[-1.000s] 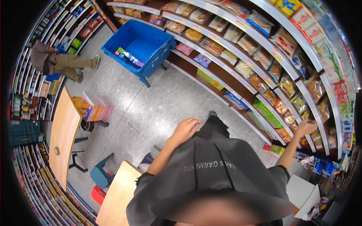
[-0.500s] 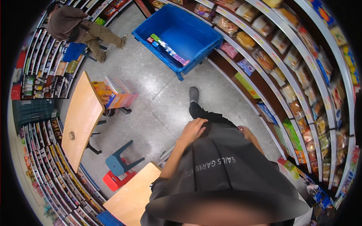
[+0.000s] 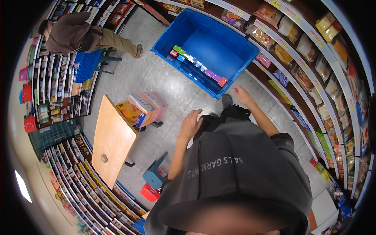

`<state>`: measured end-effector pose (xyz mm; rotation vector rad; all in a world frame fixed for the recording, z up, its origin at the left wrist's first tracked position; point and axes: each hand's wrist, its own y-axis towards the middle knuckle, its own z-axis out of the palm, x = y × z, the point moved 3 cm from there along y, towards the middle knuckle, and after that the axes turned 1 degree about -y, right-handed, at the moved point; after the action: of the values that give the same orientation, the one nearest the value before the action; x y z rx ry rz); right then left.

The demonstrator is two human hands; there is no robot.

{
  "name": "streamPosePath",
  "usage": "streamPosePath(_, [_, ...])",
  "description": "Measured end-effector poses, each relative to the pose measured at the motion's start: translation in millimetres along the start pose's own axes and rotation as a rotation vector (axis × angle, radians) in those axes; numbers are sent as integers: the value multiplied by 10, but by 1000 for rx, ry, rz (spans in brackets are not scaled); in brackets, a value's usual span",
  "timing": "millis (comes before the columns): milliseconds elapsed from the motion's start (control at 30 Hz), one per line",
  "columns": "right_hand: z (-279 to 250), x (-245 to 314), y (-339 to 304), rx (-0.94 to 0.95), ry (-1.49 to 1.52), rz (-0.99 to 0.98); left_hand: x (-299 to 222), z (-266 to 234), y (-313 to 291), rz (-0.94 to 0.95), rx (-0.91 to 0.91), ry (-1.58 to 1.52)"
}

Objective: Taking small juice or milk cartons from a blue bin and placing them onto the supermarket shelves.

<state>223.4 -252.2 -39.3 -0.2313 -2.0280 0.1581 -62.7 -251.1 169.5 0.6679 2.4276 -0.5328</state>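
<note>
I see bread shelving (image 3: 290, 14) beside the blue crate (image 3: 216, 46), small cartons (image 3: 198, 65) lined inside its near wall. Right hand (image 3: 241, 95) near its near corner, grip unclear to me; left hand (image 3: 190, 124) farther off, fingers loosely bent, empty.

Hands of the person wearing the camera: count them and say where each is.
2: the left hand beside the front of the dark top, and the right hand by the near corner of the blue bin. Both show; the co-worker's hands cannot be made out.
</note>
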Motion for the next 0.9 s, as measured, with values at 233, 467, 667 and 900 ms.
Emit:
streamPosePath(233, [446, 726, 16, 175, 76, 60, 405, -250, 660, 192, 317, -49])
streamPosePath(467, [560, 735, -102, -103, -6, 223, 1089, -1103, 1960, 309, 481, 21])
streamPosePath(667, [932, 675, -402, -422, 100, 496, 2219, -1251, 3708, 415, 510, 253])
streamPosePath(900, [985, 1030, -242, -674, -129, 623, 3150, -674, 4751, 467, 606, 695])
